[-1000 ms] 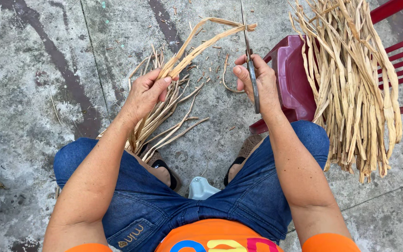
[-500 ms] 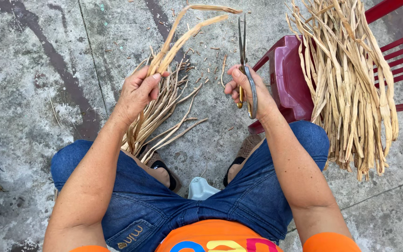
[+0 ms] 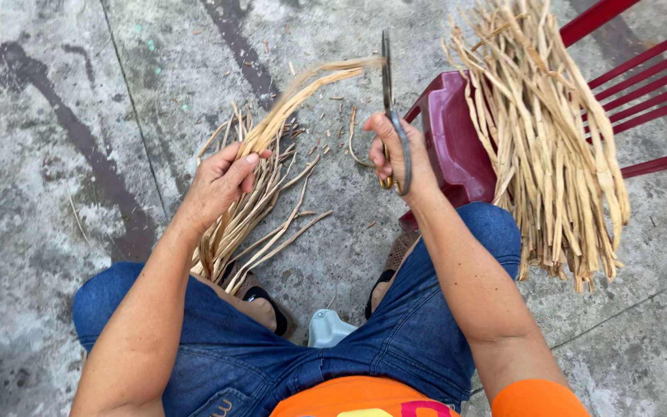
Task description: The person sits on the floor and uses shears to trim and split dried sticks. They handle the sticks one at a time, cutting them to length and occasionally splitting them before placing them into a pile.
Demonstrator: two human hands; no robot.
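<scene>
While the left hand [image 3: 221, 181] pinches a dry strip [image 3: 303, 85] arching toward 1 o'clock, the right hand [image 3: 399, 154] has its fingers pressed around closed scissors [image 3: 387, 69] pointing to 12, beside the strip's tip.

A long, pale tan dried plant strip [image 3: 303, 93], flat and fibrous, curves up from the left hand [image 3: 221, 185], whose fingers [image 3: 247, 164] pinch it; its upper end bends toward the right and looks blurred near the blades. Its lower part runs down past the wrist into a loose bundle of similar tan strips [image 3: 252, 224] fanned out on the concrete floor beside the left knee. A pair of metal scissors with dark blades and brassy handle loops [image 3: 391, 116] stands nearly upright, points up, gripped in the right hand [image 3: 399, 154]; the blades appear closed together, right beside the strip's tip.
</scene>
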